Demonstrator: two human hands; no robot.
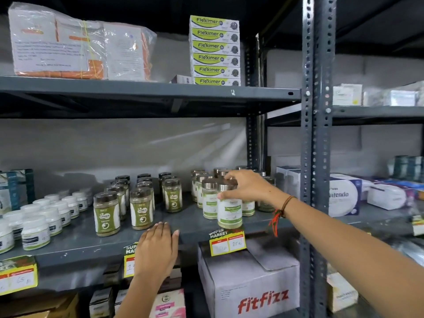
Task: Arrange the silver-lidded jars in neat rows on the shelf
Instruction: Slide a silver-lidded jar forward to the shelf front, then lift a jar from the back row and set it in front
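Observation:
Several silver-lidded jars [209, 198] with white and green labels stand clustered at the right end of the grey middle shelf [91, 239]. My right hand [246, 185] grips the lid of the front jar [229, 212], which stands at the shelf's front edge. My left hand [158, 246] lies flat on that front edge, fingers together, holding nothing. Jars at the back of the cluster are partly hidden behind my right hand.
Dark-lidded green-label jars [142, 207] stand in rows left of the cluster, and white bottles [36, 230] further left. A steel upright [317, 157] bounds the shelf on the right. A fitfizz carton [250, 283] sits below, and Fleximer boxes [214, 51] above.

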